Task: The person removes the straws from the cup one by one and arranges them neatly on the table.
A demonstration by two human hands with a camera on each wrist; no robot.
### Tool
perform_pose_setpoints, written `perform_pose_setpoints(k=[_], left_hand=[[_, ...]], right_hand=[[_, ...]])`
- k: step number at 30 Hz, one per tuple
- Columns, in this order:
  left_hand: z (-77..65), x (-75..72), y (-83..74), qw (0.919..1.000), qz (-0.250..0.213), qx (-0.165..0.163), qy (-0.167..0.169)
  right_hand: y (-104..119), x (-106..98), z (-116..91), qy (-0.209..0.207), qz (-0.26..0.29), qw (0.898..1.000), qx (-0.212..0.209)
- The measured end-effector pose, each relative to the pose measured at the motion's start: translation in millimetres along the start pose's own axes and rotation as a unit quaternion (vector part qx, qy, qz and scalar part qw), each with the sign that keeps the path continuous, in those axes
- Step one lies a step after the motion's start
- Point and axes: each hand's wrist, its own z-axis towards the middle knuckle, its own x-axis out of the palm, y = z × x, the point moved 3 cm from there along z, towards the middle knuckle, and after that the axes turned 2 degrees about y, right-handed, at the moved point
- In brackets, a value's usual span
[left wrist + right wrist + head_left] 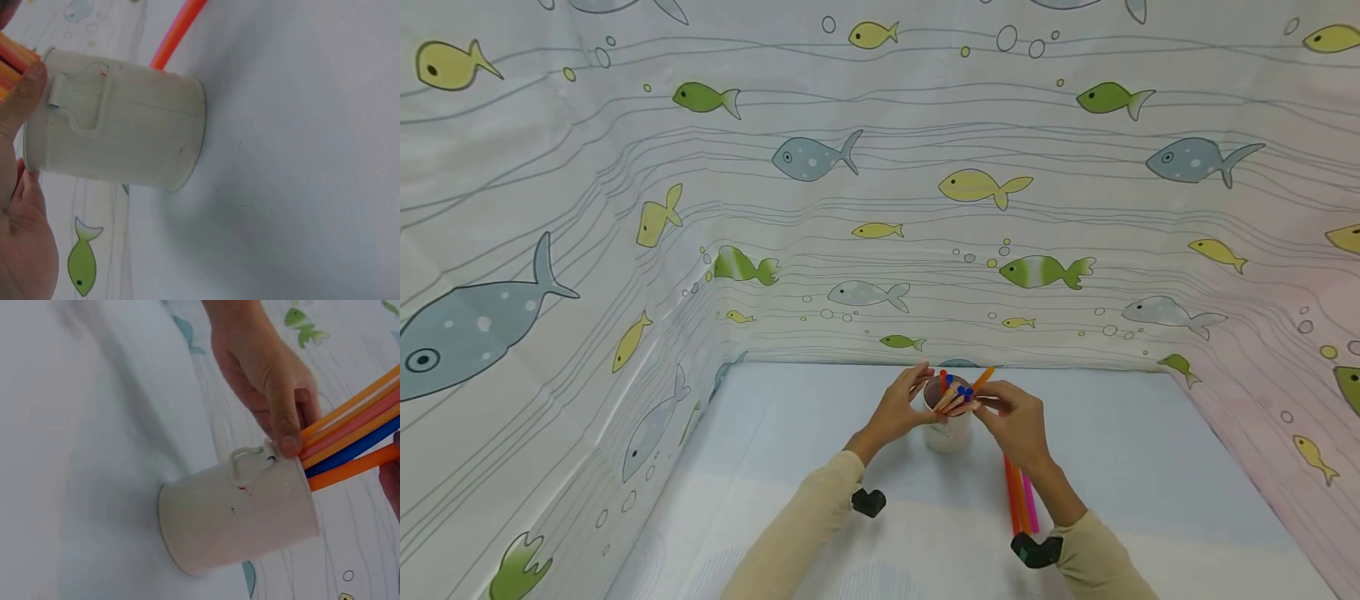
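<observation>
A white metal can [125, 119] with small side handles stands upright on the table. Thin coloured sticks, orange, salmon and blue [350, 450], lean out of its mouth; whether they are pens or straws I cannot tell. My left hand [895, 412] grips the can's rim, its thumb against the near edge beside a handle and its other fingers at the far side. At the rim's right, my right hand [1015, 417] pinches an orange stick [356, 469] whose lower end is in the can. Most of the right hand lies outside the right wrist view.
Several long sticks, red, orange and pink [1019, 496], lie on the white table [805, 533] below the right hand. A fish-patterned cloth [925, 292] rises behind the table and along both sides. Each wrist wears a black mount [1036, 552].
</observation>
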Motion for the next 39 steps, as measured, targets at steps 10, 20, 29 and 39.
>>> perform_pose_setpoints(k=[10, 20, 29, 39], left_hand=[[0.7, 0.5, -1.8, 1.0000, -0.006, 0.001, 0.000], [4.5, 4.5, 19.1, 1.0000, 0.005, -0.003, 0.000], [7.7, 4.5, 37.1, 0.9997, 0.017, -0.017, -0.003], [7.7, 5.3, 36.4, 0.9994, 0.028, -0.018, 0.002]], right_hand=[[20.0, -18.3, 21.0, -0.033, 0.024, 0.998, -0.043], [39.2, -42.7, 38.1, -0.064, -0.003, 0.997, -0.044], [44.7, -65.6, 49.0, -0.095, -0.015, 0.994, -0.056], [15.4, -80.5, 48.1, -0.102, -0.049, 0.994, -0.011]])
